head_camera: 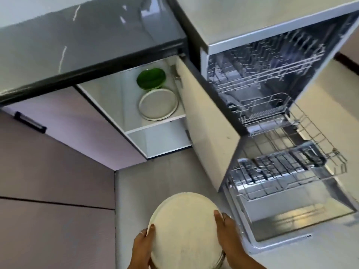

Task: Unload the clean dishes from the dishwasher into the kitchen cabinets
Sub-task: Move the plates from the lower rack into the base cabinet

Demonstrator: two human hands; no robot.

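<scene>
Floor (165,177) pale; cabinet (155,131) open beside dishwasher (272,105); countertop (77,45) grey.

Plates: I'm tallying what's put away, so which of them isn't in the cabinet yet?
The white plate held between the left hand and right hand; the green plates and other white one sit shelved.

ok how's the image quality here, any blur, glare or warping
Head view: wide-angle warping tilts the countertop and dishwasher; soft overall, with the upper rack smeared; streaky reflections on the glossy countertop and a bright patch on the dishwasher door; the white plate and both hands read clearly enough.
</scene>
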